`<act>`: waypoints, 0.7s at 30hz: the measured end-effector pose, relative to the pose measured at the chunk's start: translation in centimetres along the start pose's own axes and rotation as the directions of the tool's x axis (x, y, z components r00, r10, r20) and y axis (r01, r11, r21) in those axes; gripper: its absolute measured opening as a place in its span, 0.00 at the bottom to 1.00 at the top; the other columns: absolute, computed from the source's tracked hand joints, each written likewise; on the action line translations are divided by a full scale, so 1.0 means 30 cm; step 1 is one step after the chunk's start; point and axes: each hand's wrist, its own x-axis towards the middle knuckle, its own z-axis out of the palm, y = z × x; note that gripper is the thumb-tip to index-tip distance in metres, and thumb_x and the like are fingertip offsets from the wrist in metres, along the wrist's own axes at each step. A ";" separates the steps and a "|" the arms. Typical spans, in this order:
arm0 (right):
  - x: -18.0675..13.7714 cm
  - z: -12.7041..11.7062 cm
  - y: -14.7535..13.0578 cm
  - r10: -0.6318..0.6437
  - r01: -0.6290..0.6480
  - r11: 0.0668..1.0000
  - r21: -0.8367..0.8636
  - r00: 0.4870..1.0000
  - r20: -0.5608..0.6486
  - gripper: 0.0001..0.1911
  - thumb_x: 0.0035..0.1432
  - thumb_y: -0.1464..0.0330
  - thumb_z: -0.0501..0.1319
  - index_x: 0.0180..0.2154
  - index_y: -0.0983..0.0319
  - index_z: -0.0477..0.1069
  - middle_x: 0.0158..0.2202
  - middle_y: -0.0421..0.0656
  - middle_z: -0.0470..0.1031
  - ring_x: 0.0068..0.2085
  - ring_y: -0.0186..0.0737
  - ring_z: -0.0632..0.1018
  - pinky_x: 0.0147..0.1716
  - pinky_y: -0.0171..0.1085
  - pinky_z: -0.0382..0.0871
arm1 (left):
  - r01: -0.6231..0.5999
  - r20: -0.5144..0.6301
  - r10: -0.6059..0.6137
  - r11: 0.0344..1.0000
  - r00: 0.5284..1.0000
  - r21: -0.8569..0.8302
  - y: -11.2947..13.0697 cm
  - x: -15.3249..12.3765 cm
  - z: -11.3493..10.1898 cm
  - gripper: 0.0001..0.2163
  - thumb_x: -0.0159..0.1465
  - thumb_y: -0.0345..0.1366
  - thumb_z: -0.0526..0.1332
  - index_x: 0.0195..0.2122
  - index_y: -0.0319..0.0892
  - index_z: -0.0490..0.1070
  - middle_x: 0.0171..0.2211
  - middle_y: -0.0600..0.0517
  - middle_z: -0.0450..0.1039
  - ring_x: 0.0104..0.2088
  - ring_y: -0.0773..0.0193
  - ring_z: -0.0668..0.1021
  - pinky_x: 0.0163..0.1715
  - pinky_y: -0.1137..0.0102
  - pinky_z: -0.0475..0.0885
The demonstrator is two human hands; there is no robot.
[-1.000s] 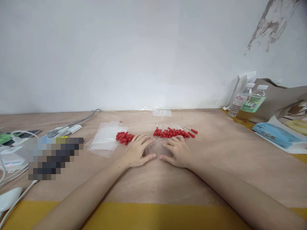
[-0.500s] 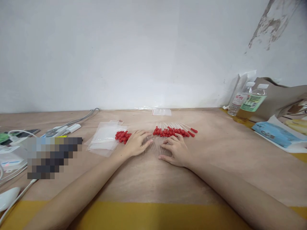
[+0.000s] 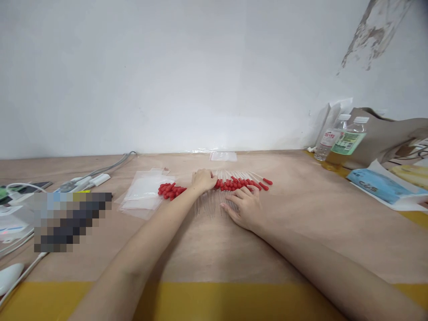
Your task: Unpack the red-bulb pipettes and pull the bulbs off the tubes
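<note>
My left hand (image 3: 204, 179) reaches over the left end of a row of droppers with red rubber bulbs (image 3: 239, 183). Its fingers curl downward and are mostly hidden, so whether it holds a dropper does not show. Nearer to me, my right hand (image 3: 246, 207) rests with fingers and thumb apart over the right side of some thin clear glass tubes (image 3: 209, 204). Left of the tubes lies a heap of loose red rubber bulbs (image 3: 170, 191), partly behind my left forearm.
Clear plastic bags (image 3: 139, 191) lie left of the bulbs, and another small bag (image 3: 223, 156) is by the wall. Cables and a white charger (image 3: 100, 179) occupy the left. At right stand two bottles (image 3: 347, 142) and a blue tissue pack (image 3: 371, 180).
My left hand has moved away from me and right, from the glass tubes to the left end of the red-bulbed droppers. My right hand has stayed almost in place.
</note>
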 end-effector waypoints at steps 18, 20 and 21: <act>-0.006 -0.049 0.050 -0.322 0.325 0.945 -0.031 0.945 0.058 0.12 0.61 0.66 0.51 0.38 0.59 0.72 0.26 0.39 0.74 0.34 0.34 0.70 0.49 0.44 0.50 | -0.575 -0.202 0.563 0.818 0.801 -0.002 -0.141 -0.387 -0.066 0.09 0.63 0.38 0.50 0.36 0.40 0.66 0.35 0.48 0.70 0.37 0.60 0.68 0.41 0.62 0.59; -0.011 -0.043 0.029 -0.260 0.261 0.965 -0.005 0.963 0.072 0.13 0.61 0.66 0.50 0.35 0.60 0.73 0.23 0.39 0.73 0.31 0.34 0.68 0.48 0.43 0.50 | -0.574 -0.211 0.555 0.818 0.805 -0.040 -0.128 -0.381 -0.059 0.10 0.63 0.40 0.51 0.41 0.41 0.66 0.40 0.47 0.69 0.40 0.59 0.68 0.43 0.62 0.59; -0.012 -0.038 0.016 -0.233 0.232 0.973 0.015 0.969 0.080 0.13 0.61 0.66 0.50 0.34 0.60 0.73 0.23 0.39 0.73 0.31 0.34 0.68 0.46 0.42 0.50 | -0.588 -0.207 0.567 0.808 0.797 -0.049 -0.120 -0.379 -0.056 0.11 0.63 0.40 0.52 0.42 0.42 0.66 0.41 0.47 0.69 0.41 0.59 0.68 0.44 0.62 0.59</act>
